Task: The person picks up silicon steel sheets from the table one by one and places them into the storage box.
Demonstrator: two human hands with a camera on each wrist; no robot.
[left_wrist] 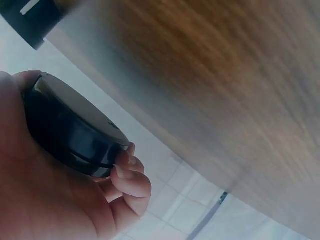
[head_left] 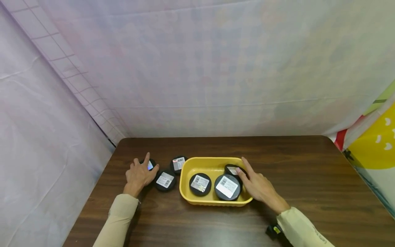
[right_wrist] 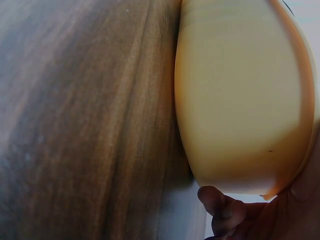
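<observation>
My left hand (head_left: 139,175) grips a flat round black container (left_wrist: 75,130) with a label on top; in the left wrist view the fingers curl around its side. From above, the hand covers most of it. Beside it lie two more labelled black containers (head_left: 165,180) on the table, one nearer and one touching the basin's left side. At the right end of a yellow plastic basin (head_left: 216,203), my right hand (head_left: 259,185) holds the rim, thumb over the inside and fingers outside. Inside are black containers (head_left: 200,184), one leaning at the back right behind another.
The brown wooden table (head_left: 308,178) reaches back to a pale hanging cloth (head_left: 216,68). A small black object with a yellow-green patch (head_left: 273,231) is by the right sleeve. A yellow printed panel (head_left: 376,144) hangs beyond the table's right edge.
</observation>
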